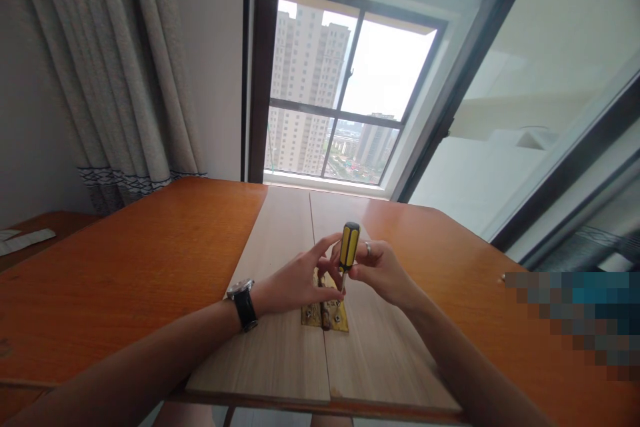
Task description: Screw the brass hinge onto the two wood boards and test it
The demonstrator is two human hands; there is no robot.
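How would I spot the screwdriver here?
On the orange table, two pale boards lie side by side. At the gold hinge on their seam, the screwdriver stands nearly upright between the left hand and right hand. Only its handle is yellow and black.

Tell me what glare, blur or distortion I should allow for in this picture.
Head view: the window is partly blown out to white; head view: the screwdriver reads clearly, the hinge below looks softer, fine detail unclear; head view: the window's lines lean, and blocky pixelation covers part of the right side.
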